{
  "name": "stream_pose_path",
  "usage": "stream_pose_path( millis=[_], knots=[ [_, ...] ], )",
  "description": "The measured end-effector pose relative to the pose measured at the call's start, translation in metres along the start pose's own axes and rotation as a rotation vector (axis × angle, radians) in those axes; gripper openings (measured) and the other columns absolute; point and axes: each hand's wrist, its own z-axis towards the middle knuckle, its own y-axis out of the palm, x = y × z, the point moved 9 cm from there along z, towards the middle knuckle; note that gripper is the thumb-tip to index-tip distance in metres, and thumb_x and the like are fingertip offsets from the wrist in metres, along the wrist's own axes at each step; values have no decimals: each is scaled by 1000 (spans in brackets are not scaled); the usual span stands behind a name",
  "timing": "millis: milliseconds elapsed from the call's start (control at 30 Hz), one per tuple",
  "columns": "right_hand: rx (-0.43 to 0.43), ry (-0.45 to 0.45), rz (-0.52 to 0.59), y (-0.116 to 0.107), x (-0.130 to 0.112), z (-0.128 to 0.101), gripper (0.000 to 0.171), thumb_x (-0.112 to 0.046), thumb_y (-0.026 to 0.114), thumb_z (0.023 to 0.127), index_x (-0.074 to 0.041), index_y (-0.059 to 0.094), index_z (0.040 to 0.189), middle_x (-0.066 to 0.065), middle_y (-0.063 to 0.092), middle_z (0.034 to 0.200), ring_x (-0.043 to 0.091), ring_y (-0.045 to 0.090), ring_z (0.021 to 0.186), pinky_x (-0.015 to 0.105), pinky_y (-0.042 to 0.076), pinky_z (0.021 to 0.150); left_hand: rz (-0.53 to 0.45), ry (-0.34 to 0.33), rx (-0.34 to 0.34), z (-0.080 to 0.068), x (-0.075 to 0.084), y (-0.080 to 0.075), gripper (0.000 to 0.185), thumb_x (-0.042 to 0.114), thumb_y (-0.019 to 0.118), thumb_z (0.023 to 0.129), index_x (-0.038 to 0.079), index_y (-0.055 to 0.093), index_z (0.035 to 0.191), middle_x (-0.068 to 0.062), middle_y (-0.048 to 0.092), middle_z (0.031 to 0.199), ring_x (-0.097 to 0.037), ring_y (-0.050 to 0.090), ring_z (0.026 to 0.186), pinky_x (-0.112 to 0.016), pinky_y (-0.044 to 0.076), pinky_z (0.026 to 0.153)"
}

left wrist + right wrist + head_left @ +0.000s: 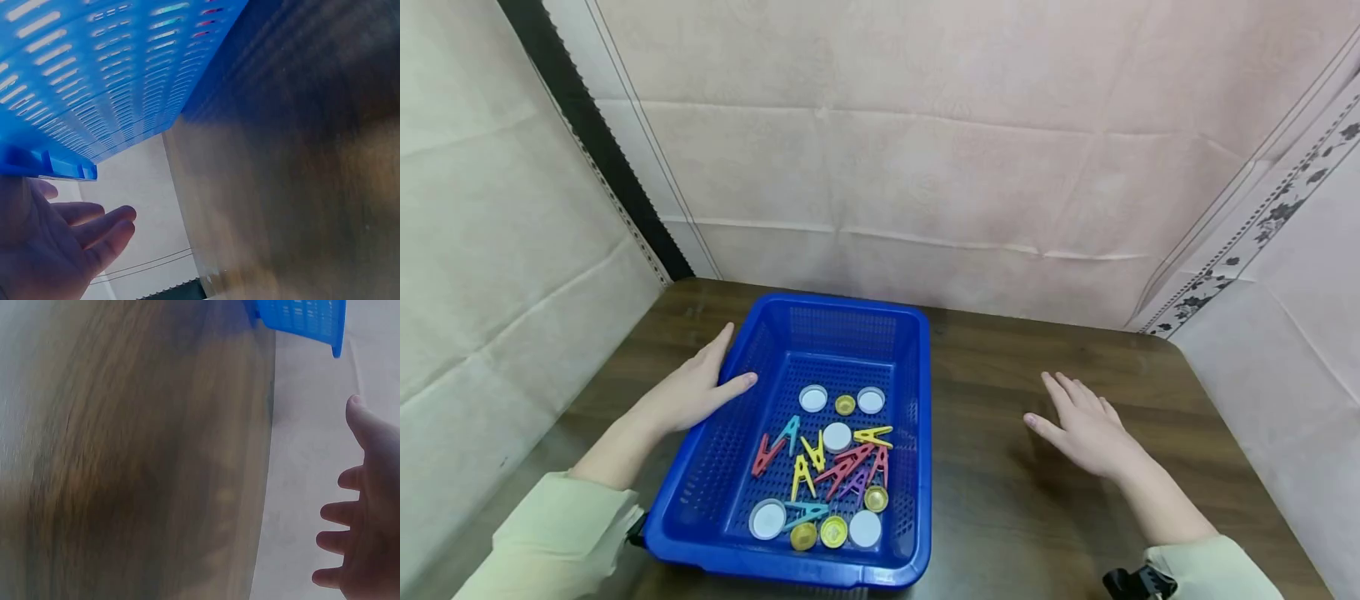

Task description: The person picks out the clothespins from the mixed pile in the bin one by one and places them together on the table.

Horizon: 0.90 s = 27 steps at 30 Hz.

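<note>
Blue basket (917,433) of clothespins (838,467) and bottle caps (835,437).
Left hand (696,387) rests flat on its rim; right hand (1086,425) hovers, fingers spread, grasping nothing.

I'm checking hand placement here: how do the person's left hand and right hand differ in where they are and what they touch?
The left hand lies against the blue basket, its thumb over the left rim; the right hand is out over the wooden table, apart from the basket. The left hand's fingers lie together, the right hand's are slightly spread. Both are open, hold nothing, and have pale sleeves.
</note>
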Motion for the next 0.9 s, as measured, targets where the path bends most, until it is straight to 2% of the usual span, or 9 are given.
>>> stream_pose_path(
  millis=[167,367,467,700,900],
  knots=[
    [-10,-37,24,6,-13,3,86,-62,38,91,-2,19,149,27,20,148,47,17,134,70,13,98,-77,4,-20,0,-3,4,90,52,46,93,7,-6,150,-27,18,149,-48,31,128,-64,33,95],
    [-32,-43,41,15,-20,6,88,-65,36,90,-1,19,148,26,20,149,46,18,134,68,15,100,-92,5,-12,-2,-5,5,87,53,46,93,7,0,151,-26,22,149,-47,32,128,-64,33,95],
    [-30,-53,50,16,-26,9,89,-65,35,90,-1,20,148,26,20,149,45,18,135,65,16,101,-100,-2,1,-4,-7,4,87,52,48,92,7,2,151,-27,26,147,-49,37,125,-64,38,91],
    [-3,-127,69,9,-52,19,79,-54,42,94,0,21,148,23,23,149,43,20,136,63,18,103,-142,-11,27,-5,-9,5,81,45,52,93,8,8,151,-27,32,143,-47,44,119,-59,46,85],
    [-14,-166,110,2,-69,24,80,-54,41,94,1,19,148,21,21,151,40,19,137,60,19,106,-228,-28,27,-4,-11,7,81,45,55,91,11,12,151,-28,38,137,-43,54,107,-46,55,69]
  ],
)
